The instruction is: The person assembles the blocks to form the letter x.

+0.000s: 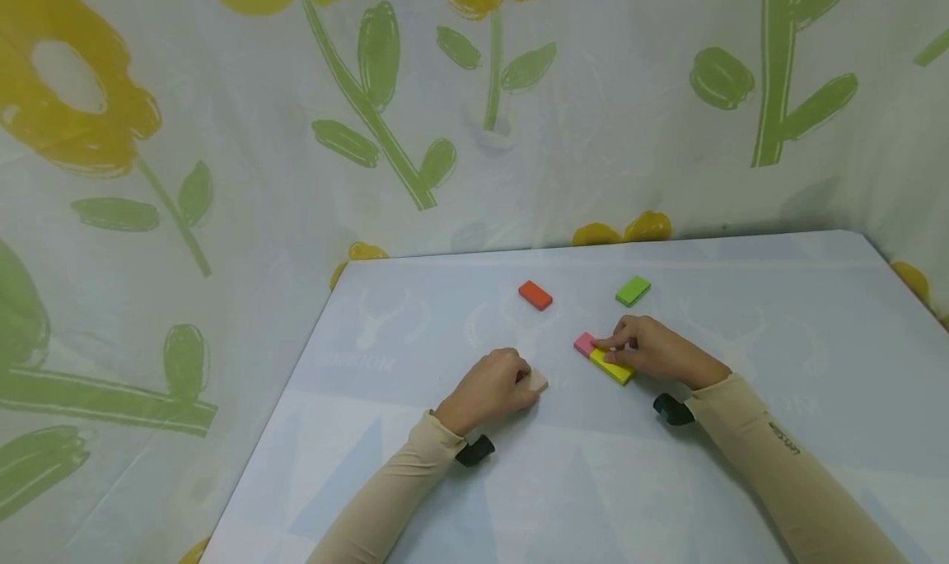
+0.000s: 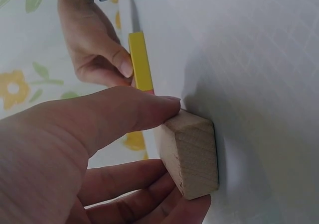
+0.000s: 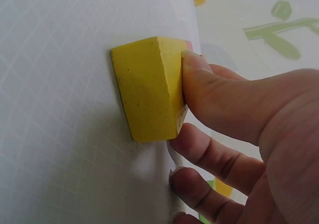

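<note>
With thumb and fingers, my left hand [image 1: 493, 389] grips a plain wooden block [image 1: 535, 379] low on the table; its bare end grain [image 2: 197, 154] faces the left wrist camera. To the right, my right hand [image 1: 656, 354] holds a yellow block [image 1: 614, 369], fingers curled and thumb on it, as the right wrist view shows from its yellow end [image 3: 142, 89]. A pink block [image 1: 585, 343] lies end to end with the yellow one, forming a single row. The right index finger reaches over where the two meet. Fingers hide part of the wooden block in the head view.
Farther back on the white patterned table [image 1: 415, 317] lie an orange-red block [image 1: 535, 295] and a green block [image 1: 633, 291]. Behind the table's back edge hangs a curtain [image 1: 593, 136] printed with flowers. Each wrist carries a dark camera.
</note>
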Motion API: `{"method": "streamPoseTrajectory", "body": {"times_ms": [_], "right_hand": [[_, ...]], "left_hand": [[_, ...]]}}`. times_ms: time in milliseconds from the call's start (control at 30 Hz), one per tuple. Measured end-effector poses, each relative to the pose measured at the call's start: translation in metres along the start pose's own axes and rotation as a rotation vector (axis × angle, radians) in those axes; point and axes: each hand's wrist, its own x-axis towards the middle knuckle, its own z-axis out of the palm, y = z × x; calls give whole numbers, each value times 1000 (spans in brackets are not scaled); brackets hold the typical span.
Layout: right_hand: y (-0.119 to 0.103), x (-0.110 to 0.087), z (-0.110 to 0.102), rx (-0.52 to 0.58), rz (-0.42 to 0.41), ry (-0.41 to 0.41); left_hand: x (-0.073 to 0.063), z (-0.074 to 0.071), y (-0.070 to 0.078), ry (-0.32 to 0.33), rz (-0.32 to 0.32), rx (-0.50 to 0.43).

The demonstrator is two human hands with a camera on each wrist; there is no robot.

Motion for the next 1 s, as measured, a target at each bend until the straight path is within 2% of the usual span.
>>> {"method": "streamPoseTrajectory", "body": {"times_ms": [467,1000], "right_hand": [[0,0,0,6,-19,12],[3,2,0,12,-2,-2]], "left_hand": [[6,0,3,3,-8,12],[11,0,7,32,7,20]]}}
